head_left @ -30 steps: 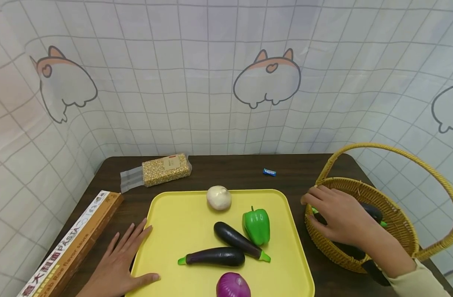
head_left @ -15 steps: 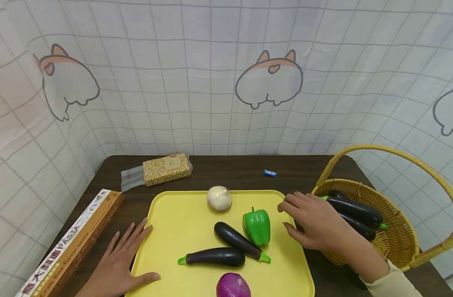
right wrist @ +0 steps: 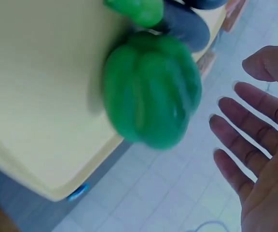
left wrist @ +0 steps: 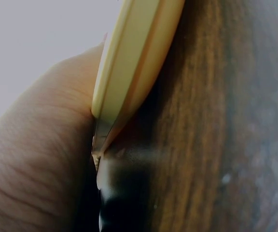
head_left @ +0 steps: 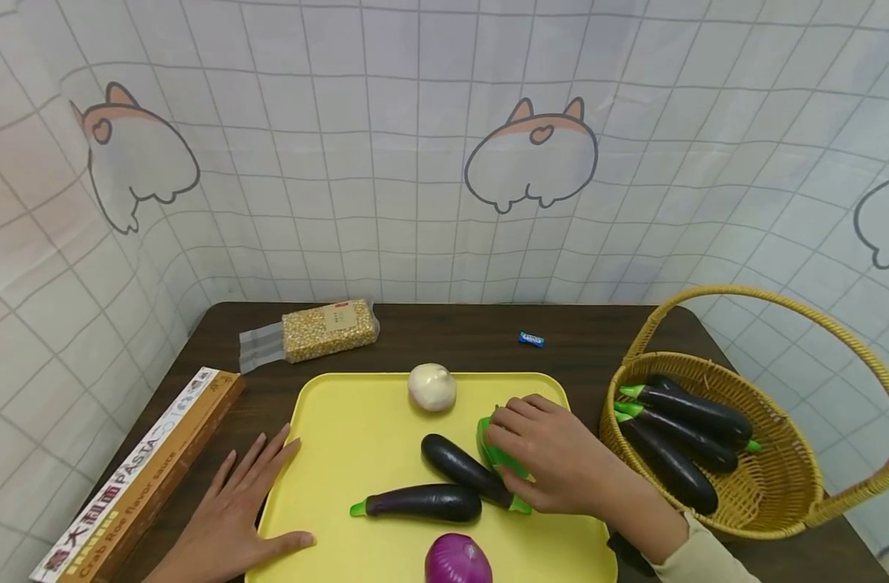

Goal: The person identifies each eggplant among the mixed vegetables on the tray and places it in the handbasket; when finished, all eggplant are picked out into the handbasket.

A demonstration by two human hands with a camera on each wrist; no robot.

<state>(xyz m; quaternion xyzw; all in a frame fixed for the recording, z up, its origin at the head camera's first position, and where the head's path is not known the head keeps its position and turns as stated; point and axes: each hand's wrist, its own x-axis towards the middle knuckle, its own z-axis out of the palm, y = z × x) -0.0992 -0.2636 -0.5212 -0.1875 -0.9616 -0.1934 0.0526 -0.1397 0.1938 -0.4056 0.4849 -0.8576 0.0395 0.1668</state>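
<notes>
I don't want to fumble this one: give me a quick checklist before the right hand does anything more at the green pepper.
1. Right hand free of other things: ok, the right wrist view shows nothing in its fingers.
2. Green pepper in the grip: not ok, the fingers are spread and a gap shows.
3. Left hand at the yellow tray: ok, it lies at the left rim.
4. Pepper clear of the nearest eggplant: cannot tell, they sit very close.
5. Bare space in the basket: ok, weave shows beside its eggplants.
6. Purple onion wholly visible: not ok, the frame cuts it off.
</notes>
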